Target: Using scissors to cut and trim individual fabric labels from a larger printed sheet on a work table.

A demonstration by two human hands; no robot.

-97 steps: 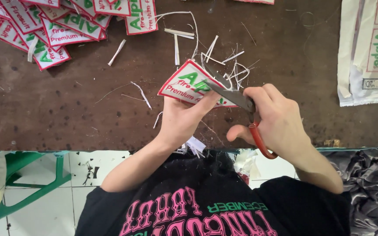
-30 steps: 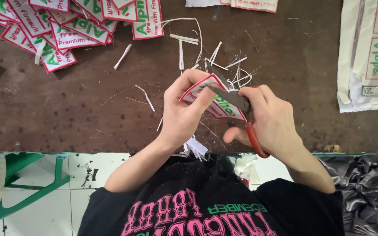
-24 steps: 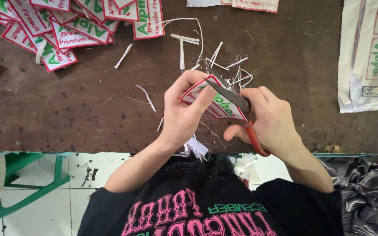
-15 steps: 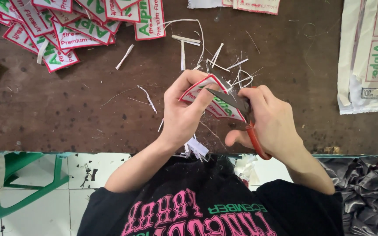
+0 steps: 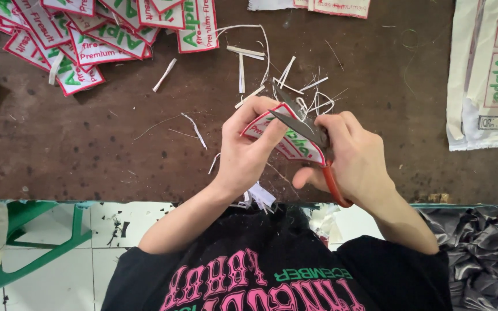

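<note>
The left hand (image 5: 249, 152) pinched a white patch (image 5: 286, 138) with red border above the table (image 5: 87, 155), and the right hand (image 5: 355, 158) gripped scissors (image 5: 304, 128), their blades across it. White scraps (image 5: 260, 69) lay beyond the patch, a patch pile (image 5: 87, 34) far left of it, a printed sheet (image 5: 491, 69) right. Compared with earlier, the patch was more folded.

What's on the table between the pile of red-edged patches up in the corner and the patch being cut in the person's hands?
In the head view, only scraps lie between the pile of patches and the held patch: white trimmed strips and loose threads on the brown tabletop.
</note>
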